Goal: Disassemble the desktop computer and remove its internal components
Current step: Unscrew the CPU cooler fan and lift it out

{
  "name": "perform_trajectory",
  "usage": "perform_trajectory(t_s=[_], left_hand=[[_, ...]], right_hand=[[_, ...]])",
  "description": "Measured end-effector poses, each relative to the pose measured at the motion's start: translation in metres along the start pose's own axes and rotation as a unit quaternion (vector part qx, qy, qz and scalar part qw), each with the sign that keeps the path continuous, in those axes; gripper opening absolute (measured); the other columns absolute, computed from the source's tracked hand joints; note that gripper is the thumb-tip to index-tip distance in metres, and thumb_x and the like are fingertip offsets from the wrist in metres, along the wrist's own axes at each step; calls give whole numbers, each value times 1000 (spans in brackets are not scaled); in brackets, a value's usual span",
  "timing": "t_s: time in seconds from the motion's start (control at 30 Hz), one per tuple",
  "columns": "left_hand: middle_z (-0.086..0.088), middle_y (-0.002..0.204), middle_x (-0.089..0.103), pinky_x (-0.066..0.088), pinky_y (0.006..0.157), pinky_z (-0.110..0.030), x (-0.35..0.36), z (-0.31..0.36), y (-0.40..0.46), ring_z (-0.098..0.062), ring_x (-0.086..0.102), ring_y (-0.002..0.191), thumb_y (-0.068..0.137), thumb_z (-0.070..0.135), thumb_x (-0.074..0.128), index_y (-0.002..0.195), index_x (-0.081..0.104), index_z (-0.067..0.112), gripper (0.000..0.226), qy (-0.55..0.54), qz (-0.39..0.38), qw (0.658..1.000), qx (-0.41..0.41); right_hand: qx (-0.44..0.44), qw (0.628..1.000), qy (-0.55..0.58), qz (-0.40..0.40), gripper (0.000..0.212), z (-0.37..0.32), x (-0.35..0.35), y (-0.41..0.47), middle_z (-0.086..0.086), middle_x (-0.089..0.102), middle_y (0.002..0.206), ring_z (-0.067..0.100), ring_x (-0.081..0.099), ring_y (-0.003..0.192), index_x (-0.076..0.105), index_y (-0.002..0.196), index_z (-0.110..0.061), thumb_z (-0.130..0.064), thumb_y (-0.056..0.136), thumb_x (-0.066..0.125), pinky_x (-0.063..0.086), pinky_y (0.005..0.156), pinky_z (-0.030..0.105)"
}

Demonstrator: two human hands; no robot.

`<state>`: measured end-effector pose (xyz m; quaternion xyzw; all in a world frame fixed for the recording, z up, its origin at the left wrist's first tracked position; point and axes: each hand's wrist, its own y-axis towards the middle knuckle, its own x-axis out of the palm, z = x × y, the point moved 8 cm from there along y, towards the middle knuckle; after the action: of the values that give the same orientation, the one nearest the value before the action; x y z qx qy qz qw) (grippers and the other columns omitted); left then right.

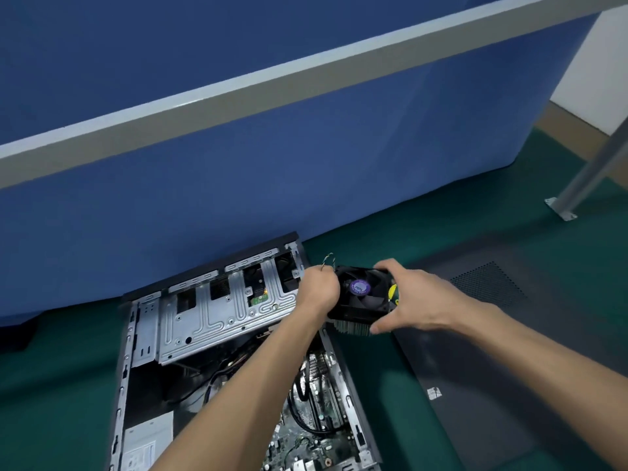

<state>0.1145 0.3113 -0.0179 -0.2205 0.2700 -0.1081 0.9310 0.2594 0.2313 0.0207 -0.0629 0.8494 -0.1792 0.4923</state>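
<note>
The open desktop case point(129, 351) lies on its side on the green floor, its metal drive cage point(217, 317) at the far end and the motherboard point(306, 433) near me. A black CPU cooler fan point(365, 294) with a purple hub label and a finned heatsink under it is held in the air just past the case's right edge. My left hand point(319, 287) grips its left side and pinches the twisted fan cable point(328, 261). My right hand point(406, 297) grips its right side, thumb below and fingers over the top.
The removed dark side panel point(509, 334) with a perforated vent lies flat on the floor to the right. A blue partition wall point(272, 171) stands right behind the case. A grey metal leg point(584, 178) is bolted to the floor at far right.
</note>
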Motion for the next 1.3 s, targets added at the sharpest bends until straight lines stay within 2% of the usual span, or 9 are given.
perform_trajectory(t_s=[0.17,0.3,0.4,0.5,0.63,0.73,1.0,1.2,1.3], left_hand=[[-1,59,47,29,58,-31,-10,31,6,-23,44,66,94,19,36,59,44,13,36,125,-16,989,76],[-6,82,69,44,69,-29,-25,54,13,-23,58,74,90,29,46,80,64,13,27,130,-29,983,129],[4,85,64,42,71,-28,-27,36,11,-18,57,80,88,34,49,87,59,20,18,124,27,983,131],[4,71,55,34,59,-28,-25,9,5,-20,54,69,88,30,46,75,51,19,18,279,108,944,137],[1,85,52,35,54,-29,-8,-10,-2,-21,51,67,93,25,42,81,46,17,16,389,142,889,193],[1,85,50,30,53,-29,-10,-14,-1,-19,40,61,94,25,43,78,38,19,18,368,163,896,188],[5,74,48,32,53,-28,-13,-15,1,-20,44,55,90,23,49,72,39,19,21,320,178,911,190],[5,72,49,37,55,-29,-12,-14,1,-22,48,57,90,23,47,71,40,18,21,323,170,911,189],[3,75,51,38,55,-30,-12,-14,1,-22,49,59,91,23,45,73,40,18,19,335,169,909,183]], right_hand=[[-47,996,-15,71,88,1,-6,2,-13,55,92,16,55,78,32,123,-34,-65,49,68,40,66,28],[-39,993,69,93,88,24,-22,7,-13,59,106,18,59,93,32,119,-39,-67,44,67,49,81,36],[-4,994,83,75,89,47,-17,21,-10,58,109,19,57,95,34,122,-35,-61,47,72,48,82,36],[14,998,37,52,91,59,10,37,-6,57,116,20,57,99,33,128,-31,-57,52,75,48,83,35],[21,1000,5,6,94,65,49,61,-3,55,118,21,58,97,28,132,-31,-55,54,75,45,75,32],[21,1000,-7,-11,95,67,68,80,-2,53,123,24,59,96,26,135,-31,-51,57,76,42,71,30],[14,996,-77,-43,94,85,72,103,-3,53,127,25,57,110,19,142,-36,-40,67,76,46,83,33],[44,986,-156,38,70,83,48,97,3,53,116,30,61,99,21,144,-36,-13,84,49,45,75,35],[73,988,-118,67,61,81,47,84,5,51,118,31,61,98,29,140,-31,-23,84,52,44,73,35]])
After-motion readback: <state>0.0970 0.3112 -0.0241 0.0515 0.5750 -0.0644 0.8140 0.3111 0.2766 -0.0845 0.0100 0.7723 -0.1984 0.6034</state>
